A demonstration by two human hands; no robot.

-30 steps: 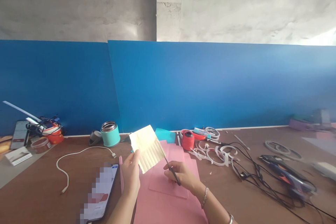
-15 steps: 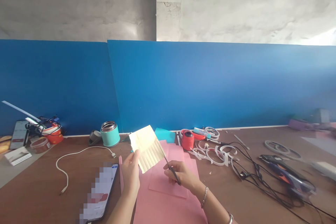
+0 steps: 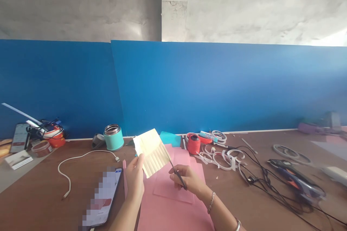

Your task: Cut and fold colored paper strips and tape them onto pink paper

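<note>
My left hand [image 3: 135,179] pinches the lower left edge of a cream paper sheet [image 3: 151,151] and holds it up above the table. Parallel cuts run in from the sheet's lower right edge. My right hand [image 3: 187,180] grips black scissors [image 3: 176,174], whose blades point up to the paper's right edge. Under both hands lie pink paper sheets [image 3: 173,202] on the brown table [image 3: 48,191].
A phone [image 3: 103,196] lies left of my left hand, with a white cable [image 3: 71,162] beyond it. At the back stand a teal jar [image 3: 113,138], a red thread spool [image 3: 194,144], white paper rings [image 3: 221,158] and, to the right, tangled black cables [image 3: 271,187]. A blue board [image 3: 217,86] backs the table.
Almost nothing has moved. The view has shifted slightly downward and the hands hold the same pose with paper and scissors.
</note>
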